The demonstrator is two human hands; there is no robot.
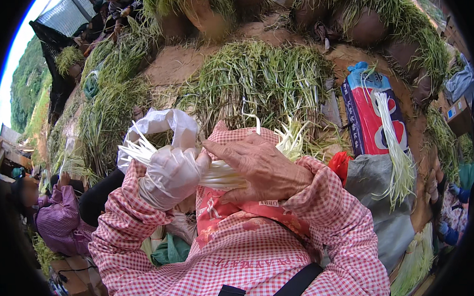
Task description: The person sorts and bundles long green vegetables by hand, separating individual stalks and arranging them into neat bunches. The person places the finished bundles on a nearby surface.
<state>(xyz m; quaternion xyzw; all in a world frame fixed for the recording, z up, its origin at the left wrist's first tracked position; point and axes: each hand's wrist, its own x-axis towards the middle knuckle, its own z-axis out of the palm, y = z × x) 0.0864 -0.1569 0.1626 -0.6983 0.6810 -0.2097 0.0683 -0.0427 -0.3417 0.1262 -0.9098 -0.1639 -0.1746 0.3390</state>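
Note:
My left hand (171, 177), in a pale translucent glove, grips a bundle of long, white-to-yellow blanched stalks (222, 176), probably chives. White ends stick out to the left of the glove, and pale yellowish tips fan out beyond my right hand. My bare right hand (265, 166) lies across the bundle with its fingers extended and palm hidden. Beneath the bundle is my lap, covered by a red and checked apron (219, 211). Just behind my left hand stands a loop of white plastic (183, 128). One loose stalk (252, 116) curls up beyond my right hand.
Ahead lies a wide heap of green leafy stalks (266, 76). At right, a red and blue printed sack (370, 108) and grey sheet (363, 190) carry a pale bundle (396, 158). Another person (63, 216) sits at left. Laden brown sacks (362, 26) line the far side.

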